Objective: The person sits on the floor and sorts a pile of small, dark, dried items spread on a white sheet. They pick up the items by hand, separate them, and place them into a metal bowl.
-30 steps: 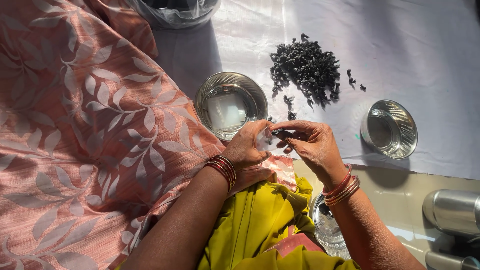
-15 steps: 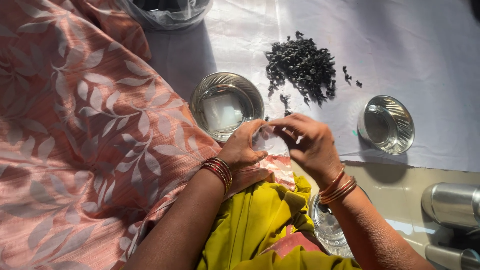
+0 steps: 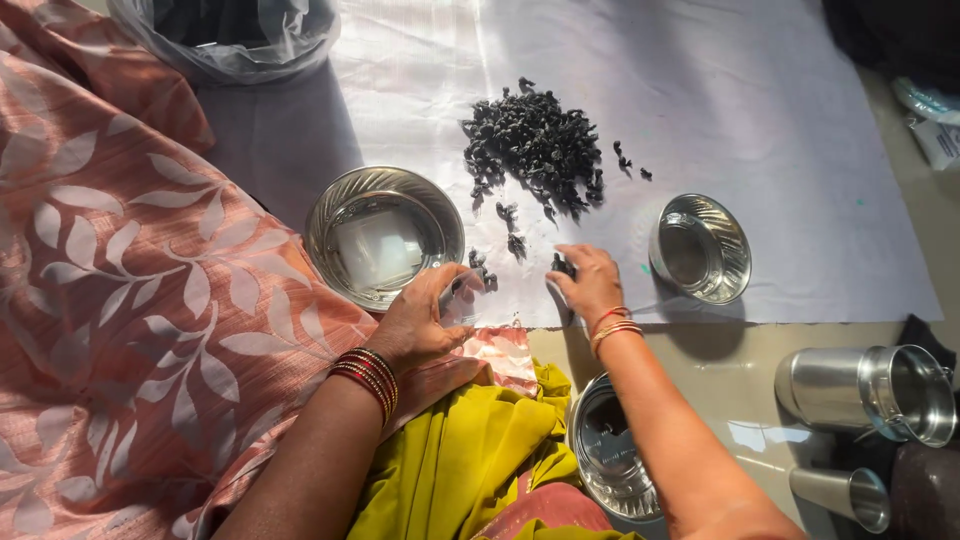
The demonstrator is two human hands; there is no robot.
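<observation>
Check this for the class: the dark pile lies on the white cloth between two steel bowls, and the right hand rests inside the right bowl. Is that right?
One slip. The head view shows the right hand on the white cloth, left of the right bowl, touching loose dark bits, not inside it. The dark pile lies as stated, with the left bowl opposite.

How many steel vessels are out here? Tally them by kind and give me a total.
Steel bowls: 3
Steel canister, lying on its side: 1
Steel tumbler: 1
Total: 5
</observation>
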